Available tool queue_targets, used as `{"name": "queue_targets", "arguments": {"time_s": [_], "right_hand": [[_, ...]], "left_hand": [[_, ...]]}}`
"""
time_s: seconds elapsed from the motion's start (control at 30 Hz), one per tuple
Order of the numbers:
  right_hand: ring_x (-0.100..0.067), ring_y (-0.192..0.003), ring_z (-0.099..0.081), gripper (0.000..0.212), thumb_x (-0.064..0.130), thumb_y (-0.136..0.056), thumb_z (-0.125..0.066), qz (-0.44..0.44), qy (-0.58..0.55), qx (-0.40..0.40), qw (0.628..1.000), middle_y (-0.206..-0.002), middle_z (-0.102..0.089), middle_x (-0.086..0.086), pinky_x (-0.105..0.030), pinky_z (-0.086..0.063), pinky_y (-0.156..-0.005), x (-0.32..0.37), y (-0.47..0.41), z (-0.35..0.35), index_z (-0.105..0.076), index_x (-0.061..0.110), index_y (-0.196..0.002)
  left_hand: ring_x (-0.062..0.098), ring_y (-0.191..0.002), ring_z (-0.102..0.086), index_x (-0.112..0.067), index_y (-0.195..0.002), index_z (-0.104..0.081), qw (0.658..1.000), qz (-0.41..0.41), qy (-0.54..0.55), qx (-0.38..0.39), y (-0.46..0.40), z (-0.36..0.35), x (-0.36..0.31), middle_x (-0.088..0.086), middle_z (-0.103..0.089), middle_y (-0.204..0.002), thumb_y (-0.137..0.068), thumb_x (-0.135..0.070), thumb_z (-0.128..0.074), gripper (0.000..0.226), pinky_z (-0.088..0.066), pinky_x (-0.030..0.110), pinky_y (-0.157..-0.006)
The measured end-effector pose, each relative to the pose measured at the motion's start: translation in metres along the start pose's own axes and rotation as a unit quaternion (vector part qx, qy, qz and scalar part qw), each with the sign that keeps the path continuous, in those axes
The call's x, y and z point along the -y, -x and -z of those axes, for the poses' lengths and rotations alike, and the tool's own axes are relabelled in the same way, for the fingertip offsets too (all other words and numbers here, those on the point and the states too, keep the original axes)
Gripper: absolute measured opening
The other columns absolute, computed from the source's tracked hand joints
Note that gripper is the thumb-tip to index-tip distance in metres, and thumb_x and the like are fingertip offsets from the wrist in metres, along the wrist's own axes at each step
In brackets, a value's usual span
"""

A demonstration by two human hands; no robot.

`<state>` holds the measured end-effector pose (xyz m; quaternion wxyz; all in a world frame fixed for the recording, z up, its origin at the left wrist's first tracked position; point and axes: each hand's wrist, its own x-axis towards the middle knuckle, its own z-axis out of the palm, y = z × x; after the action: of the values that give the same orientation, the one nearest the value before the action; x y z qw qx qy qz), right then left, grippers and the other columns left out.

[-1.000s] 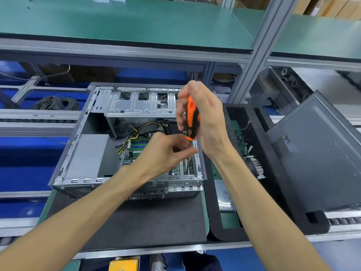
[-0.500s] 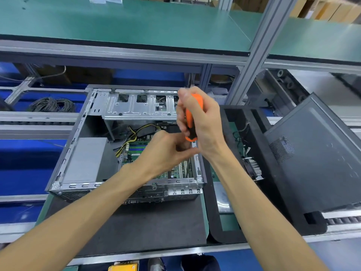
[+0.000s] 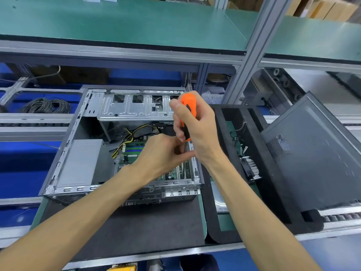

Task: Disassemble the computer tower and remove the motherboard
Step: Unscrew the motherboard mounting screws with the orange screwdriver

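Right hand [image 3: 197,132] gripping orange screwdriver [image 3: 188,106] upright over motherboard [image 3: 134,151], grip curled fully round handle. Left hand [image 3: 162,153] pinching at shaft below, inside open computer tower [image 3: 64,151] lying on tabletop [image 3: 136,227].

Computer tower [image 3: 74,163] lies on its side, side panel off, bare grey metal frame open to the top. Green motherboard [image 3: 132,153] sits flat inside on the bottom, yellow-black cables [image 3: 127,137] running onto its far edge.
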<state>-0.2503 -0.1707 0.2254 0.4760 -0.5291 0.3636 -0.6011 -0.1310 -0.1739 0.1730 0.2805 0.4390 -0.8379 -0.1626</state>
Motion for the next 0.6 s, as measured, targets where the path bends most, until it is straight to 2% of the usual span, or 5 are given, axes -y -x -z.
{"name": "queue_targets", "arguments": {"time_s": [0.17, 0.3, 0.4, 0.5, 0.6], "right_hand": [[-0.022, -0.042, -0.034, 0.034, 0.032, -0.089, -0.071, -0.024, -0.007, -0.042, 0.999, -0.049, -0.039, 0.0, -0.028, -0.034, -0.042, -0.009, 0.001, 0.004, -0.047, 0.01, -0.078], [-0.022, -0.046, -0.049, 0.027, 0.027, -0.088, -0.073, -0.019, -0.009, -0.05, 0.999, -0.056, -0.053, -0.003, -0.028, -0.045, -0.047, -0.012, 0.004, 0.005, -0.049, 0.014, -0.087], [-0.015, -0.057, -0.057, 0.014, 0.034, -0.087, -0.071, -0.024, 0.016, -0.046, 0.999, -0.062, -0.06, 0.0, -0.026, -0.051, -0.06, -0.019, 0.009, 0.004, -0.065, 0.024, -0.078], [-0.012, -0.051, -0.038, 0.028, 0.04, -0.089, -0.065, -0.044, 0.012, -0.05, 0.998, -0.055, -0.041, 0.006, -0.024, -0.037, -0.053, -0.022, 0.017, 0.0, -0.059, 0.027, -0.066], [-0.02, -0.05, -0.017, 0.04, 0.031, -0.095, -0.061, -0.02, -0.046, -0.038, 0.998, -0.058, -0.02, -0.004, -0.031, -0.019, -0.047, -0.011, 0.012, 0.002, -0.036, 0.021, -0.065]], "left_hand": [[0.019, -0.091, -0.07, -0.01, -0.11, -0.061, 0.967, -0.025, 0.193, 0.167, 0.007, -0.003, 0.005, -0.009, -0.074, -0.104, -0.1, -0.023, -0.051, 0.02, -0.055, 0.04, -0.08], [0.007, -0.064, -0.067, -0.011, -0.088, -0.069, 0.988, -0.009, 0.139, 0.061, 0.007, -0.005, 0.007, -0.007, -0.074, -0.075, -0.093, -0.029, -0.067, 0.018, -0.055, 0.035, -0.067], [0.015, -0.055, -0.062, -0.013, -0.074, -0.062, 0.998, -0.011, 0.059, -0.011, 0.009, -0.01, 0.004, -0.006, -0.063, -0.059, -0.086, -0.038, -0.07, 0.029, -0.053, 0.036, -0.059], [0.01, -0.056, -0.06, -0.024, -0.075, -0.053, 0.998, -0.017, 0.062, 0.02, 0.011, -0.013, 0.006, -0.012, -0.056, -0.059, -0.081, -0.045, -0.064, 0.024, -0.052, 0.033, -0.055], [0.009, -0.081, -0.068, -0.021, -0.104, -0.06, 0.958, 0.055, 0.24, 0.146, 0.013, -0.013, 0.022, -0.011, -0.068, -0.089, -0.09, -0.028, -0.059, 0.015, -0.055, 0.026, -0.069]]}}
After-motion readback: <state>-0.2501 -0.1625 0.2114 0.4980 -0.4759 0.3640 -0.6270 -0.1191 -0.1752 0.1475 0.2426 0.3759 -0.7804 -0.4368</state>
